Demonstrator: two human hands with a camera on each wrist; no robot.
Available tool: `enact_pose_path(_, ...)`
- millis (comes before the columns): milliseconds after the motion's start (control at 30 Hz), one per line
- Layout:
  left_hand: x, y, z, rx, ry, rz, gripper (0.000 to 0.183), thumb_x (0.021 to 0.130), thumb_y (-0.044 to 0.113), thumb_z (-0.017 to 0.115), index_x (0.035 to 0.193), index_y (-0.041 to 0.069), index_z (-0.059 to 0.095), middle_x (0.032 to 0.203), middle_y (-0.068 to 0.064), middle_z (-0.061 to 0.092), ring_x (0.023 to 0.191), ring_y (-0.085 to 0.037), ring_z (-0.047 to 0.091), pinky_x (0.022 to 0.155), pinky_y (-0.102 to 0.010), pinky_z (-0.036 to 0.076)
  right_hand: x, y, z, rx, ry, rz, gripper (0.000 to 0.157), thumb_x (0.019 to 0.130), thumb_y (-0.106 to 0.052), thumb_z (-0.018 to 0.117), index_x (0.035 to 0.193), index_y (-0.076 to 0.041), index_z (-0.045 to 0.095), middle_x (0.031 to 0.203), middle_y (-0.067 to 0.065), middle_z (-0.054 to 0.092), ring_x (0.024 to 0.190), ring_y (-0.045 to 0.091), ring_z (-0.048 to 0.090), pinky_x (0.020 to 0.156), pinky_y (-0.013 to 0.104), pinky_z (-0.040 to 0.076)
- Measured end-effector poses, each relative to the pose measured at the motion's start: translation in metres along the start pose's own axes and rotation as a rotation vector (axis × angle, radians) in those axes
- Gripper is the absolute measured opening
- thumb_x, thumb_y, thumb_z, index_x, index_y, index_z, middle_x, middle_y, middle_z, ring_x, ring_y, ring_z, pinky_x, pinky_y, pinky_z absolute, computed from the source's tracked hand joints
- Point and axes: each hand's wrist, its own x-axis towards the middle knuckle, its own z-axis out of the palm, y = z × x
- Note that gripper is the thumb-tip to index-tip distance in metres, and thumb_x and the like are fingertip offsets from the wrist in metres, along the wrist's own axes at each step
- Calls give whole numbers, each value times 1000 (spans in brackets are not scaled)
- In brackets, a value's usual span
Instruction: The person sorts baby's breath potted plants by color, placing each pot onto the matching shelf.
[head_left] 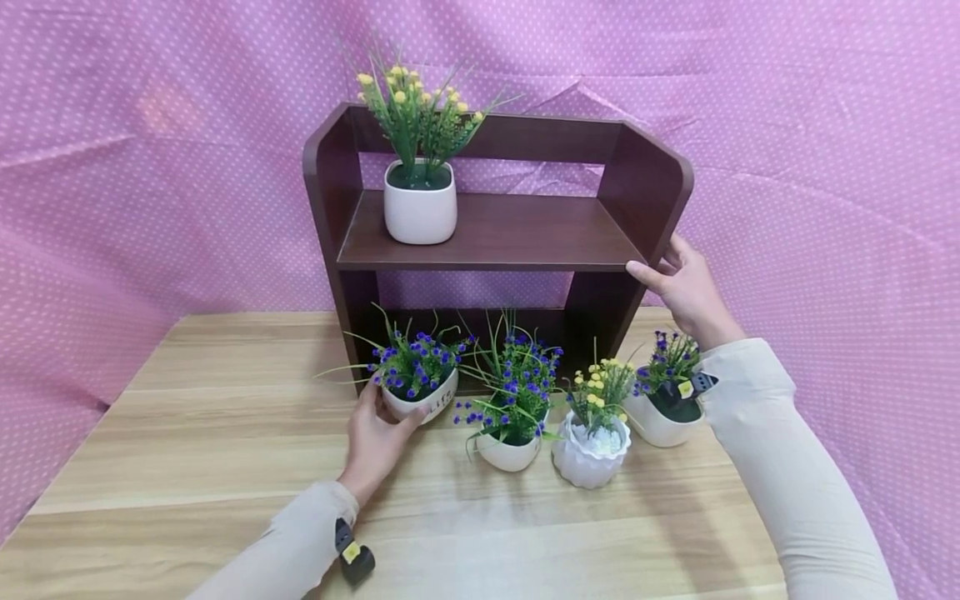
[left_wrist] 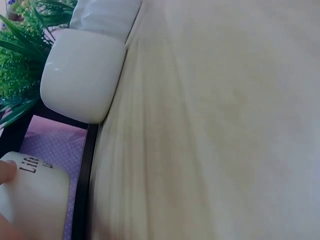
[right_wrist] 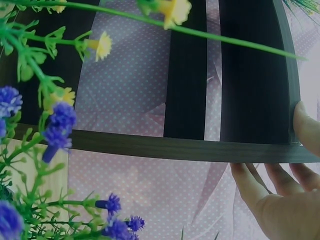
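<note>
My left hand (head_left: 377, 442) holds a white pot with "Life" lettering and purple flowers (head_left: 420, 400), its thumb on the front. The pot is at the left front of the dark brown shelf (head_left: 495, 229); in the left wrist view this lettered pot (left_wrist: 35, 200) is held off the tabletop. My right hand (head_left: 693, 292) grips the shelf's right side panel. In the right wrist view, the thumb of the right hand (right_wrist: 280, 200) lies on one face of the panel (right_wrist: 200, 149) and the fingers on the other.
A white pot of yellow flowers (head_left: 420, 204) stands on the upper board, left side. Before the shelf, on the wooden table (head_left: 187, 467), are a purple-flowered pot (head_left: 510, 450), a fluted white pot with yellow flowers (head_left: 591, 454) and another purple-flowered pot (head_left: 660, 425). Pink dotted cloth (head_left: 187, 167) hangs behind.
</note>
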Motion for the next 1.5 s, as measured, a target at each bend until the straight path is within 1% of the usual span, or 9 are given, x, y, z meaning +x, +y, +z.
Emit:
enact_pose_path(133,5,-1,10,62,93,4,82,76,15,82,143,2,37,136,-18,47,124,-30,50,106,-40,41,0,2,0,20,0,-10,69,88,-9,68,148,-18,36,151,15,36,135,30,38,93,18,47)
enact_pose_path(300,9,-1,23,170,214,-57,88,76,29,81,147,10,34,143,-14,43,128,-31,46,106,-43,38,0,2,0,17,0,-26,67,88,-10,69,147,-18,38,150,14,38,133,28,40,92,17,48)
enact_pose_path(433,11,-4,33,160,288,-97,86,73,27,82,145,10,38,142,-13,43,127,-33,45,106,-45,36,0,3,0,-4,-4,-19,66,88,-13,69,146,-19,39,149,15,39,130,28,42,92,18,48)
enact_pose_path(600,17,-5,44,83,391,-128,86,68,20,85,140,6,42,137,-18,44,124,-35,44,107,-45,33,0,4,0,0,-3,-20,65,88,-13,69,146,-19,40,148,15,40,129,28,44,90,17,49)
enact_pose_path(733,22,-4,52,53,459,-122,86,65,18,87,136,1,42,134,-20,44,124,-34,42,108,-43,32,1,4,-1,10,-7,-21,65,88,-12,69,146,-19,40,148,15,40,130,28,43,91,17,48)
enact_pose_path(1000,26,2,61,37,544,-127,84,62,13,89,133,0,44,130,-21,46,123,-35,42,108,-40,32,1,2,-2,23,-17,-8,66,89,-10,67,148,-16,37,150,15,37,134,28,39,94,19,47)
enact_pose_path(1133,27,5,62,21,546,-137,85,62,11,88,133,0,43,131,-22,44,123,-35,42,109,-41,32,2,1,-3,35,-20,-15,67,89,-9,68,147,-16,37,150,15,37,134,28,39,93,18,48)
enact_pose_path(1233,25,6,61,9,501,-157,89,63,8,87,138,-1,39,136,-22,40,127,-36,38,112,-42,28,3,2,-3,49,-22,-15,67,88,-9,69,147,-16,38,150,15,37,133,28,40,92,17,48)
enact_pose_path(1500,0,16,41,104,170,-174,103,75,5,75,153,4,8,159,-17,8,145,-31,11,119,-43,11,2,0,-2,28,-18,-6,66,88,-10,68,147,-17,38,149,16,37,133,29,40,92,18,48)
